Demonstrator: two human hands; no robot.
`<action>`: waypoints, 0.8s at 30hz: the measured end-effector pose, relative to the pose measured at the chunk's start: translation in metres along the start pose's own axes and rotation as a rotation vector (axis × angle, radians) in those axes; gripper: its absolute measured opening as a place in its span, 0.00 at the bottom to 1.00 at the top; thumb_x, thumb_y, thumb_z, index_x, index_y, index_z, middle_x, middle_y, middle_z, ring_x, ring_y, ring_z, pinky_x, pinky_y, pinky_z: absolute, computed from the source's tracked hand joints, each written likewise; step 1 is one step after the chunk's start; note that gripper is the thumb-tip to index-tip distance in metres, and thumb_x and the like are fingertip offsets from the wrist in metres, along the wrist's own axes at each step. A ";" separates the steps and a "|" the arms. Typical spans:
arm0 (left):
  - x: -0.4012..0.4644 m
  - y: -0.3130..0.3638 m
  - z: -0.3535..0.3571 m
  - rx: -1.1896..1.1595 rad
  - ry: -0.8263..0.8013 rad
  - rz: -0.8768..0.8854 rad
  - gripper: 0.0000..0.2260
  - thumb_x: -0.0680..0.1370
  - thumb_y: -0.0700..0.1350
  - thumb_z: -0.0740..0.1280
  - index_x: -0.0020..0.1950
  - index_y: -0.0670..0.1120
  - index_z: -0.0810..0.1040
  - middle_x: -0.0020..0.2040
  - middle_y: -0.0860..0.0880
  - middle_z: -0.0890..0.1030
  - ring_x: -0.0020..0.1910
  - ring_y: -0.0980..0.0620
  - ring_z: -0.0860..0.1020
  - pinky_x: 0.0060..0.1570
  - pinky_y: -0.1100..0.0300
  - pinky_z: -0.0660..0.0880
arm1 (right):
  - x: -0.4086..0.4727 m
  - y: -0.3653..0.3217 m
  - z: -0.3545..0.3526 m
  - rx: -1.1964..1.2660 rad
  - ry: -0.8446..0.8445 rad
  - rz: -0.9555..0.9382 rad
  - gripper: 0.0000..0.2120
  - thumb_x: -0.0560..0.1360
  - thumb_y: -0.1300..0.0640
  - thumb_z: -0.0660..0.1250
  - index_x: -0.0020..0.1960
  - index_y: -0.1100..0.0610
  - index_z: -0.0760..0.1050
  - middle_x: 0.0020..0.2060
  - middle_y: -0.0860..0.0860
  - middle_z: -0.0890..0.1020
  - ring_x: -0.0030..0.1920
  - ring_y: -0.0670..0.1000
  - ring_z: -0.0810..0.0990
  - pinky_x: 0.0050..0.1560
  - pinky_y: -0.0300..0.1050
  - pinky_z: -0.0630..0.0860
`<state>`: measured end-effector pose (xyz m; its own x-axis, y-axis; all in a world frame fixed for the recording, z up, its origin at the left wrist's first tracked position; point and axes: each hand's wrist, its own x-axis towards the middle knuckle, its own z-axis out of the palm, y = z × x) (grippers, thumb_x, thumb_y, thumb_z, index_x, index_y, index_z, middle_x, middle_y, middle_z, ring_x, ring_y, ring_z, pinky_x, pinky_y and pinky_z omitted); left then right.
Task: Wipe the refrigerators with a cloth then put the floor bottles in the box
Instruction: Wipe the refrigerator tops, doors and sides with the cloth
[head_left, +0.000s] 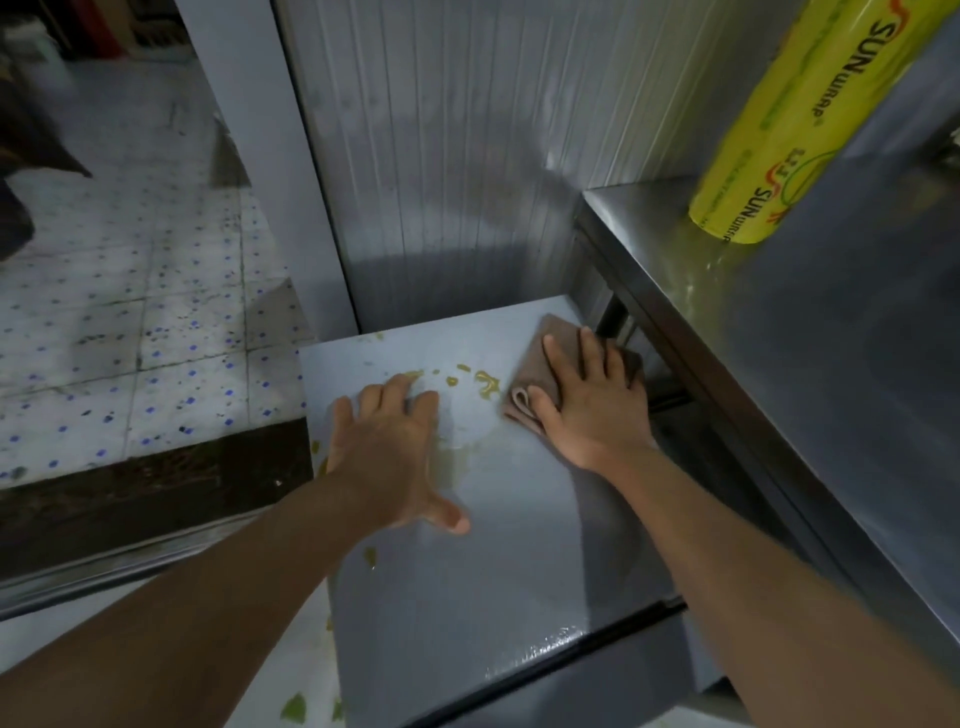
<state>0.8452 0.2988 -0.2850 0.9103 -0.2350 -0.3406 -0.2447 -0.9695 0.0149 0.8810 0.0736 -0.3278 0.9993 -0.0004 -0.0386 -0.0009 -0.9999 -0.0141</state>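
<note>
Fridge top (467, 545): smooth painted metal, grey-blue, semi-gloss; wet sheen near front edge, yellow-green smears toward back edge & left edge. Cloth (535, 364): brown, soft matt fabric, folded, at back right corner of fridge top under right hand (592, 410). Counter (831, 389): brushed stainless steel, dull shine w/ faint streaks. Wrap roll (795, 124) on counter: glossy yellow plastic film, printed. Wall panel (441, 156): ribbed sheet metal, satin, streaky. Floor (130, 338): glazed tiles, white w/ blue dots, grimy, dark grout.
</note>
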 end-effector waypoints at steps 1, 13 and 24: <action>0.000 0.001 0.000 0.005 0.008 0.002 0.59 0.54 0.75 0.69 0.76 0.51 0.47 0.76 0.45 0.47 0.74 0.42 0.49 0.71 0.43 0.50 | 0.014 -0.001 0.000 0.009 0.000 -0.012 0.32 0.76 0.34 0.45 0.77 0.45 0.43 0.77 0.55 0.48 0.75 0.62 0.49 0.71 0.65 0.53; 0.000 0.003 -0.003 -0.002 0.013 -0.002 0.58 0.52 0.74 0.70 0.74 0.51 0.51 0.76 0.45 0.50 0.73 0.42 0.52 0.70 0.43 0.52 | 0.052 -0.007 -0.007 0.066 -0.031 -0.153 0.28 0.80 0.40 0.46 0.77 0.45 0.45 0.78 0.50 0.47 0.77 0.57 0.42 0.73 0.64 0.43; -0.002 0.002 -0.002 -0.001 0.036 0.004 0.57 0.54 0.74 0.69 0.74 0.51 0.50 0.76 0.46 0.48 0.74 0.42 0.50 0.70 0.42 0.51 | -0.008 -0.037 -0.003 0.026 -0.009 -0.168 0.32 0.74 0.34 0.39 0.76 0.41 0.43 0.78 0.51 0.46 0.77 0.58 0.43 0.73 0.63 0.42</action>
<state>0.8435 0.2973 -0.2828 0.9208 -0.2416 -0.3062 -0.2485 -0.9685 0.0169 0.8737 0.1108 -0.3244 0.9851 0.1668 -0.0424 0.1648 -0.9852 -0.0471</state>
